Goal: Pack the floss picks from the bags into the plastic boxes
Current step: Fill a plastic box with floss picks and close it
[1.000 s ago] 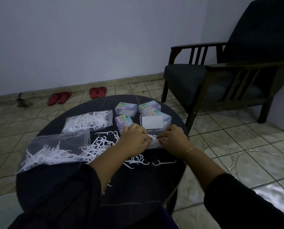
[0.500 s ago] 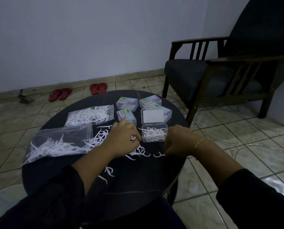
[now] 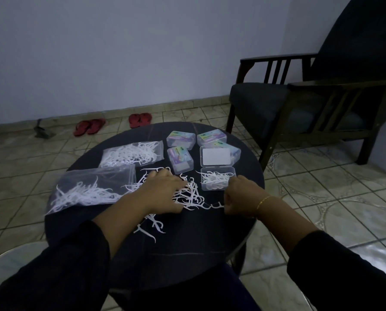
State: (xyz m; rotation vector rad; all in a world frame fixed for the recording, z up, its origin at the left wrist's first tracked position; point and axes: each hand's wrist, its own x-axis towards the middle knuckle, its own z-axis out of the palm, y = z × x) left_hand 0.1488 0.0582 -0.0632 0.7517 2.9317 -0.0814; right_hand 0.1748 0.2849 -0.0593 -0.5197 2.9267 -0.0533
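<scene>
A round dark table (image 3: 187, 250) carries everything. Loose white floss picks (image 3: 193, 195) lie heaped at its middle. My left hand (image 3: 163, 191) lies palm-down on this heap, fingers and thumb curled around a cluster of picks. My right hand (image 3: 241, 196) is curled near the table's right edge and pinches a floss pick (image 3: 213, 206) that sticks out to its left. Just beyond it stands an open clear box (image 3: 218, 181) holding picks, its lid (image 3: 216, 156) lying behind. Two clear bags (image 3: 131, 153) (image 3: 93, 187) with picks lie at left.
Three shut boxes with colourful labels (image 3: 180, 140) (image 3: 211, 136) (image 3: 179, 159) stand at the back of the table. A dark wooden armchair (image 3: 299, 104) stands at right. Two pairs of red sandals (image 3: 88, 126) (image 3: 140, 120) lie on the tiled floor by the wall.
Both hands have come away from the open box, which now shows picks inside. The left hand has settled on the loose heap; the right has drawn back toward the table's right edge.
</scene>
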